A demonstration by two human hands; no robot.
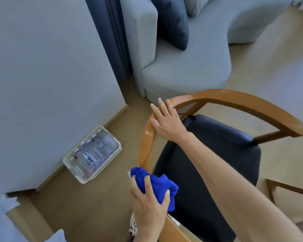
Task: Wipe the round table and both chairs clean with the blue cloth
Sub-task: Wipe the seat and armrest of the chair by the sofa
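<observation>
A chair with a curved wooden back rail (234, 100) and a dark padded seat (208, 163) fills the lower right. My left hand (147, 205) grips the bunched blue cloth (157, 186) and holds it against the rail's near left part. Further along the same rail, my right hand (166, 121) rests flat with its fingers straight, the forearm crossing above the seat. The round table is out of view.
A white basket of plastic bottles (93, 154) stands on the floor by the grey wall (51, 75) to the left. A grey sofa (182, 72) with a dark cushion (171, 23) sits just behind the chair. Part of another wooden frame (287, 189) shows at the right edge.
</observation>
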